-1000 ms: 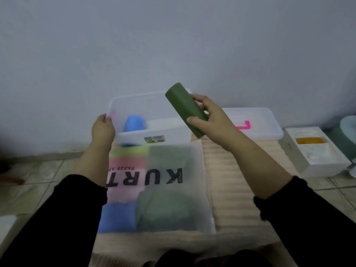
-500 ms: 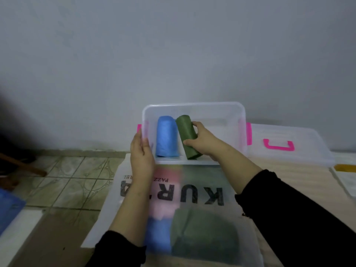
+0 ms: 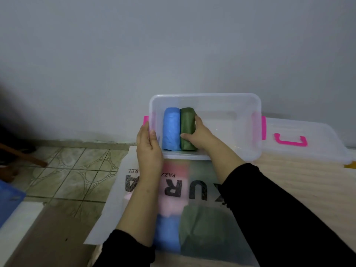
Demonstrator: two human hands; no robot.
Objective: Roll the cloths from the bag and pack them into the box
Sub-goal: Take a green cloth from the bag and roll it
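Head view. My right hand (image 3: pixel 200 134) is inside the box (image 3: pixel 231 97), fingers curled over the green roll (image 3: pixel 186 124), thumb on its near part. My left hand (image 3: pixel 149 149) grips the box's left wall, thumb over the rim, steadying it.

The green roll lies on the box floor at the left end, touching the blue roll (image 3: pixel 171 130) on its left. Both long axes run near-to-far, parallel. The right hand sits on the green roll's right side, so it is the nearer hand, and letting go looks like the step in hand. The box floor to the right of the rolls is bare, with room for more.

The bag (image 3: pixel 119 189) lies flat just near the box, under both forearms. It is frosted plastic with black letters. Pink, blue and green cloths show through it, still unrolled, so I judge the task at an early stage.

Materials: the box is clear, rigid plastic with rounded corners and pink side clips. The rolls are soft, matte fabric cylinders and may spring loose. The lid (image 3: pixel 308 132) lies to the right of the box, clear with a pink handle.
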